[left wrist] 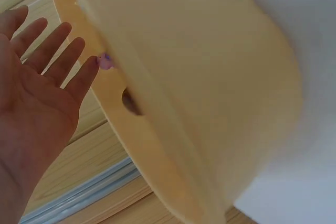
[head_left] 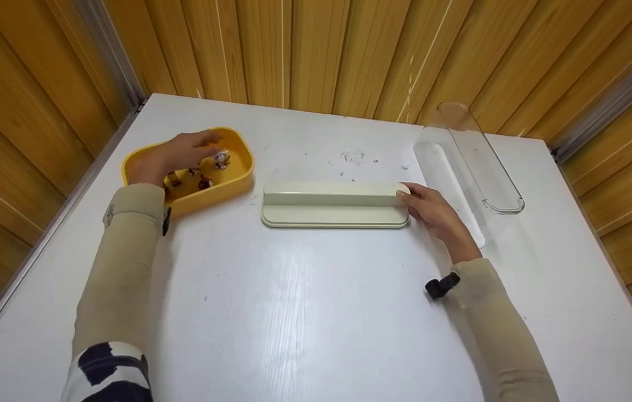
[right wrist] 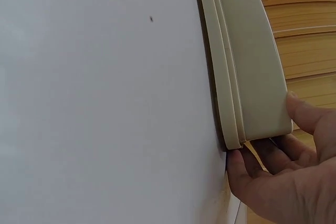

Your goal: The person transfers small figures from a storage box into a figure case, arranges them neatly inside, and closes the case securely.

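Note:
My left hand hovers over a yellow tray, fingers extended, holding nothing. Inside the tray lie several small toy figures, among them a white-and-grey figure near the fingertips and a dark red figure. The left wrist view has the spread hand beside the tray's rim. At the middle of the table is a pale cream two-step display stand. Its right end is in the grip of my right hand, thumb on the upper step and the other fingers around the end, as the right wrist view also shows.
Right of the stand a long white strip lies on the table. Beside it rests a clear plastic cover, reaching the table's back edge. Wood-patterned panels stand behind and at both sides.

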The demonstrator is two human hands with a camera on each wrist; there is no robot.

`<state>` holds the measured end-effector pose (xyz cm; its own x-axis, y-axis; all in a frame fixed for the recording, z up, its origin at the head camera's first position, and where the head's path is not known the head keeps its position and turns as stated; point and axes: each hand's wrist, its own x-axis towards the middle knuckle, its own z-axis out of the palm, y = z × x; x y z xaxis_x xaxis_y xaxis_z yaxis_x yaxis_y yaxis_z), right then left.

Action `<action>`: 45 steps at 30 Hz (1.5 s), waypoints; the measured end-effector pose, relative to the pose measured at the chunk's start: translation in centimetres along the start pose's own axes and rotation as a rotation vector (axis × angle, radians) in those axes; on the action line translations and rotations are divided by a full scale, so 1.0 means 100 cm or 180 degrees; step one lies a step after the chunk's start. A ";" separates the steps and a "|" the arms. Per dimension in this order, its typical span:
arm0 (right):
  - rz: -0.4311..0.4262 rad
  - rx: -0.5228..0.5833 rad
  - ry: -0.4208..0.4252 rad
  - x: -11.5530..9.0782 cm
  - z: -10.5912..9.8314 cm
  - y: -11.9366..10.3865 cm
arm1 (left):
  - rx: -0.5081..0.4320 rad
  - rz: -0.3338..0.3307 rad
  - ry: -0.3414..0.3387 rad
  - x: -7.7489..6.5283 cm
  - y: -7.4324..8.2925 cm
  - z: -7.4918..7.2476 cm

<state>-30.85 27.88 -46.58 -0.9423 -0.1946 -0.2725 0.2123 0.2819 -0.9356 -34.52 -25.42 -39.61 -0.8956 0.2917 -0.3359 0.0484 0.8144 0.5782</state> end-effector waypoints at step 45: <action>0.0192 0.0252 -0.0017 -0.003 -0.002 0.011 | 0.0278 -0.0979 0.0672 -0.005 0.005 0.006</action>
<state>-30.40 28.43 -47.45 -0.9258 -0.1846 -0.3298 0.2886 0.2181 -0.9323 -33.78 -24.85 -39.65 -0.9450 -0.0754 -0.3181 -0.2076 0.8902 0.4056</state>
